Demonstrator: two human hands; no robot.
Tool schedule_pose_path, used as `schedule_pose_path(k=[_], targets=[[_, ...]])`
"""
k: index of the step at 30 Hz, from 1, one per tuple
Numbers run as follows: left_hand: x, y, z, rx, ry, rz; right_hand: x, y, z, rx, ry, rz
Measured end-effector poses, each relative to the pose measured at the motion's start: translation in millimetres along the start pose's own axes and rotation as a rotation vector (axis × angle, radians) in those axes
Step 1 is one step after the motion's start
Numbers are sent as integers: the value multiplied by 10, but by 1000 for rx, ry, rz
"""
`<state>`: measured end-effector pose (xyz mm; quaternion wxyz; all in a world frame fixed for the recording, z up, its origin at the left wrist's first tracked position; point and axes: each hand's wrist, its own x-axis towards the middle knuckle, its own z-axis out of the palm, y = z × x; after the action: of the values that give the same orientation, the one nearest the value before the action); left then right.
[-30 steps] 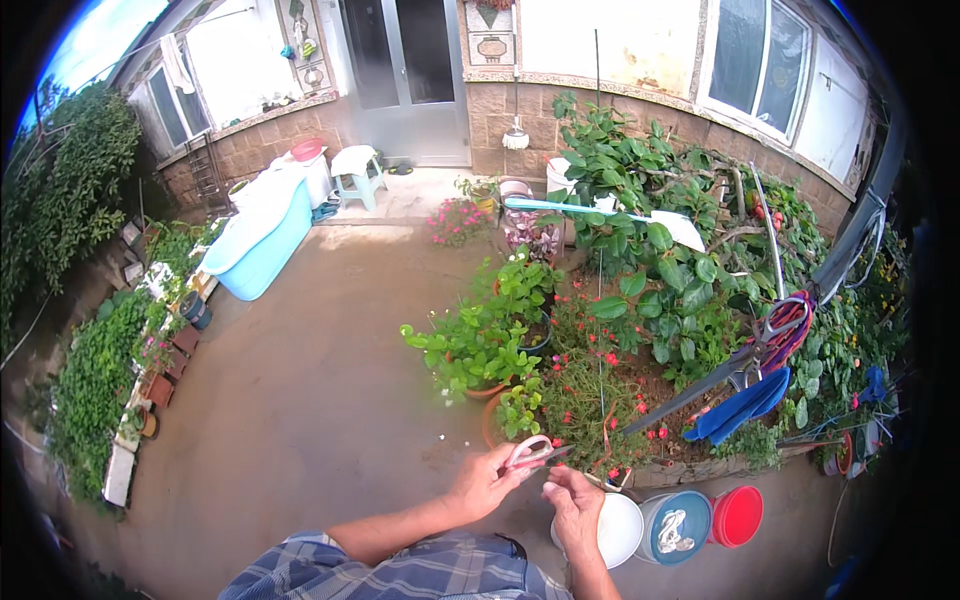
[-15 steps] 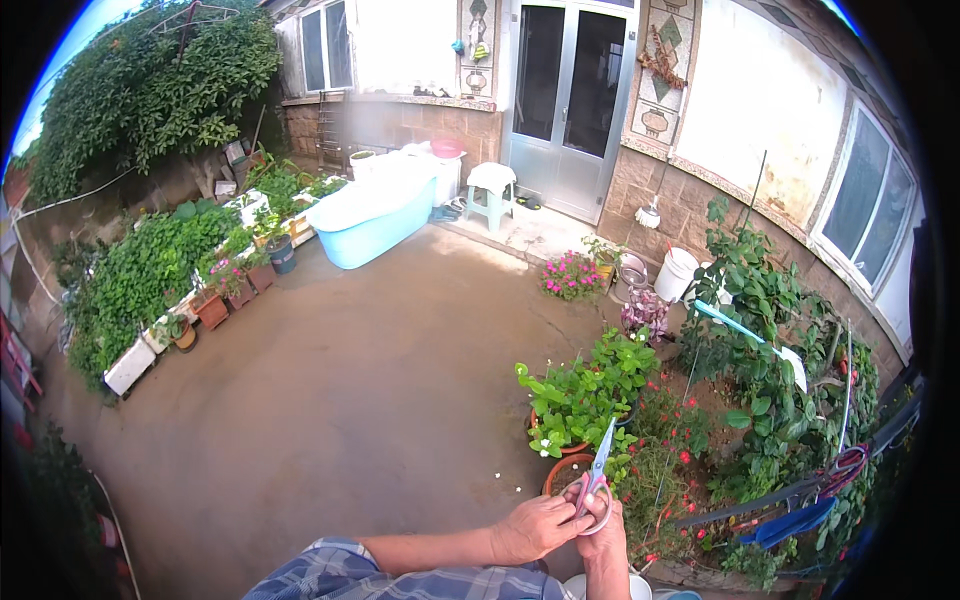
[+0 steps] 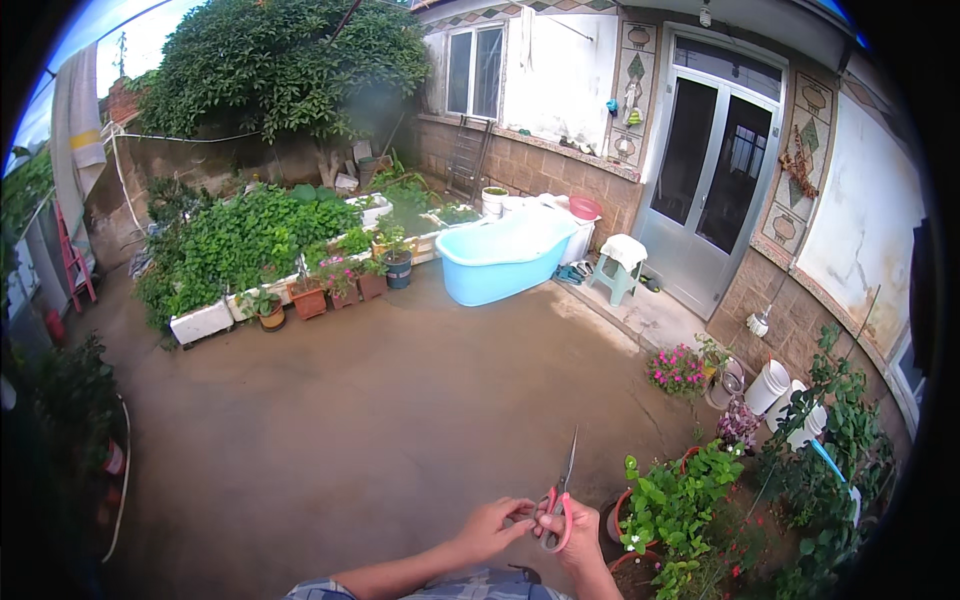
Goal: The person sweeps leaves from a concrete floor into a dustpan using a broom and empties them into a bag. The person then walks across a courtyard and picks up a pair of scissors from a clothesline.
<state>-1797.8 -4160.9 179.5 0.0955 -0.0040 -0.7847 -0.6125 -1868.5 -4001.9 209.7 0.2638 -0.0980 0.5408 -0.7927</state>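
Observation:
In my right hand (image 3: 577, 535) is a pair of scissors (image 3: 567, 470) with pink-red handles. Its closed blades point up and away from me. My left hand (image 3: 492, 527) is just left of the handles, its fingers stretched loosely toward the right fingertips; whether the two touch is unclear, and I see nothing held in it. Close to the right hand grows a leafy potted plant (image 3: 675, 505) with small white flowers.
A light blue tub (image 3: 505, 265) stands across the wet concrete yard (image 3: 350, 420). Planters with greenery (image 3: 240, 245) line the left. A stool (image 3: 617, 268) stands by the glazed door (image 3: 705, 170). White buckets (image 3: 768, 385) and climbing plants are at the right.
The view has swung left, so the potted plants sit farther right. My left hand has drawn back from the scissors handles, which my right hand now grips.

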Motion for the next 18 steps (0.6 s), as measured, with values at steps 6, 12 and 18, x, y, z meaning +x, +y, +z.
schedule_pose_path(k=[6,12,18], targets=[[8,-571,-479,-84,64,-171,574,152,347,-136,-170,113],[-83,-1123,-1070,245,215,-488,1257,308,388,-63,-271,180],[-1030,-2459,-1454,487,419,-1172,2042,246,457,-415,-412,261]])
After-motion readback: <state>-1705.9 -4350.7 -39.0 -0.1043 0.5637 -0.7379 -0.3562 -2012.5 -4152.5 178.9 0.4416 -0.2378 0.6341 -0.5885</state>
